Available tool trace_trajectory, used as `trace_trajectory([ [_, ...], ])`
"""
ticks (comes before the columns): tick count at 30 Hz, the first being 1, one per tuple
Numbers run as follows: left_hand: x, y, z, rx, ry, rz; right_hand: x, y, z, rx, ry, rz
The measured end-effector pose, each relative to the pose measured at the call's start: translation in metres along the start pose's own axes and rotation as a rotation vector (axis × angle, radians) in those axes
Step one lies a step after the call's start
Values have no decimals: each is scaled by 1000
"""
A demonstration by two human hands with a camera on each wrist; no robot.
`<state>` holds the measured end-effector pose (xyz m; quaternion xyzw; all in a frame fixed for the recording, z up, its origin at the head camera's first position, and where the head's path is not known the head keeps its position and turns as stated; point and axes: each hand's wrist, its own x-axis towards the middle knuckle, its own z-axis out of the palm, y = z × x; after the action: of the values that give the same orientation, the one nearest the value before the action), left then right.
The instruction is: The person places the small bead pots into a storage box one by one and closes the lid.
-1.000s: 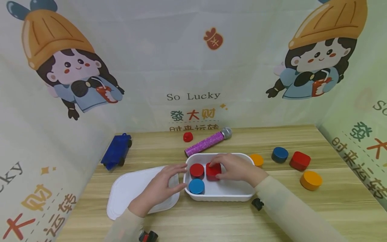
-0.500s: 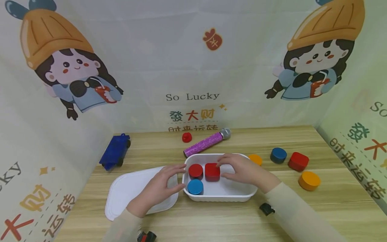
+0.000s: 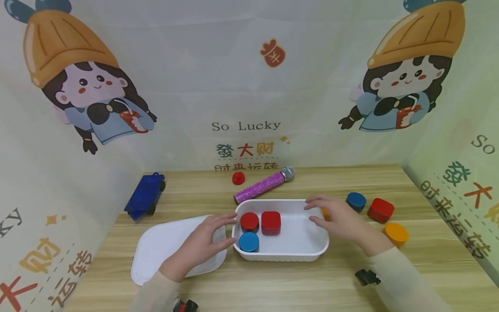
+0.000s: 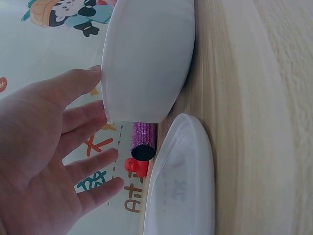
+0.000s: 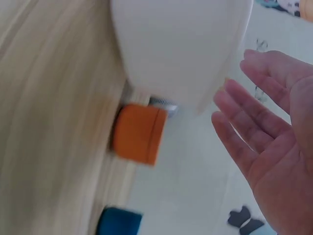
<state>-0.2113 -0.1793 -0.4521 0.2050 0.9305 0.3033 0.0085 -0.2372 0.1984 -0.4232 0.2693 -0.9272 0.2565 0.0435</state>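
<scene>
A white tray sits mid-table and holds a red round block, a red square block and a blue round block. My left hand lies over the white lid, its straight fingers against the tray's left wall. My right hand hovers at the tray's right end, fingers relaxed and holding nothing. In the right wrist view its palm faces the tray wall. An orange block lies just beyond the tray, mostly hidden by that hand in the head view.
To the right lie a blue round block, a red square block and an orange round block. A purple glitter microphone, a small red cap and a blue toy vehicle lie behind. Printed panels wall three sides.
My right hand let go of the red square block inside the tray and moved right to the tray's right end. The left hand stayed against the tray.
</scene>
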Motion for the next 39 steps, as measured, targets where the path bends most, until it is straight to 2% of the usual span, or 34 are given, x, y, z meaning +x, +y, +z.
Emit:
trace_trajectory([
  [4, 0, -2, -1, -1, 5, 3, -7, 17, -3, 7, 74, -11],
  [9, 0, -4, -1, -1, 1, -4, -12, 36, -6, 27, 124, 7],
  [15, 0, -5, -1, -4, -9, -11, -16, 54, -4, -38, 158, 59],
  [20, 2, -4, -1, 2, -14, -9, -14, 61, -3, -53, 122, 85],
  [29, 3, -3, 0, 9, -15, -13, -11, 69, 0, -11, 10, 152],
  [39, 1, -3, 2, 13, -3, -18, -8, 72, 4, -21, 12, 102],
])
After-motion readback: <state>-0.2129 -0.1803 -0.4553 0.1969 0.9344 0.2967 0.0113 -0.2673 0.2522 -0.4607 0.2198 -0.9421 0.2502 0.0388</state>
